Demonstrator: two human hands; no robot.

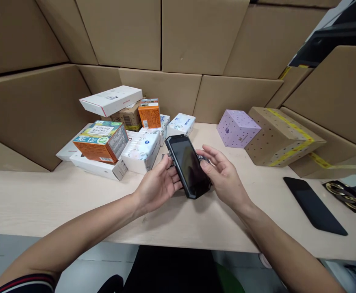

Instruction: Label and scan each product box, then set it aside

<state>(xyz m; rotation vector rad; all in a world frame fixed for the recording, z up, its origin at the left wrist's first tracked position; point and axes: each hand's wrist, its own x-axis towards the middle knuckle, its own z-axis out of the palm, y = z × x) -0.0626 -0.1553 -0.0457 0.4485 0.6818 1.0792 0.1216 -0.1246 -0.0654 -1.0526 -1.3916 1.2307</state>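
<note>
A black rugged smartphone [190, 167] with cut corners and a dark screen is tilted above the table between my two hands. My left hand [159, 185] grips it along its left edge, thumb on the side and fingers curled underneath. At the other edge, my right hand [223, 175] has its thumb on the phone's side, with the fingers bent around beyond it. Something dark with whitish markings [202, 158] shows partly behind the phone; what it is I cannot make out.
Stacked at the left are tissue packs [141, 150], an orange-and-teal Binking box [101, 140], a small orange box [149, 113] and a white box [111, 99]. Rightward stand a purple box [238, 128], a taped carton [283, 136], a flat black slab [314, 205] and gold-handled scissors [347, 196]. Cardboard walls [178, 95] surround the table.
</note>
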